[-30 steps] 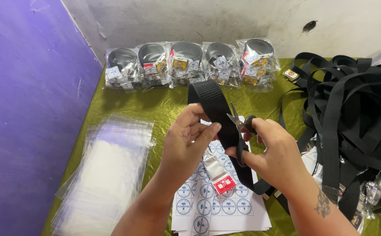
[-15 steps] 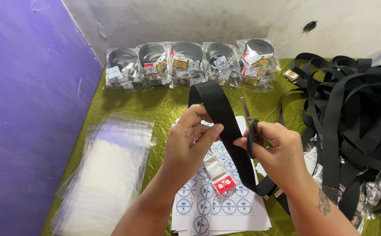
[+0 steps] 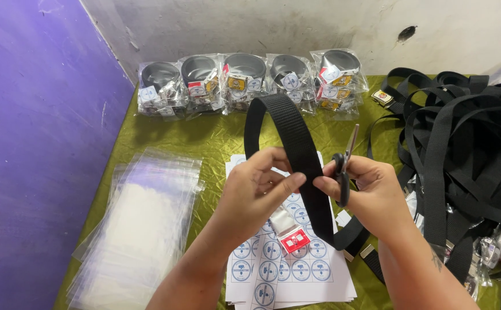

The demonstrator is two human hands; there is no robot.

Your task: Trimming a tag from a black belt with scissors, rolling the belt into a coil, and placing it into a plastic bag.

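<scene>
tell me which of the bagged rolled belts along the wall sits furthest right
The clear-bagged rolled black belt at the row's right end, nearest the loose pile of black webbing belts; the other four bags lie to its left.

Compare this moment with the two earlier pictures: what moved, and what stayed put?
The scissors in the right hand swung from lying across the black belt to pointing upward, clear of it. The left hand still pinches the belt; bagged belts and sticker sheets unchanged.

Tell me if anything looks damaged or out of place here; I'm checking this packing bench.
Nothing looks damaged. Only the heap of loose black belts at right is tangled, and the stack of clear bags is fanned unevenly.
</scene>
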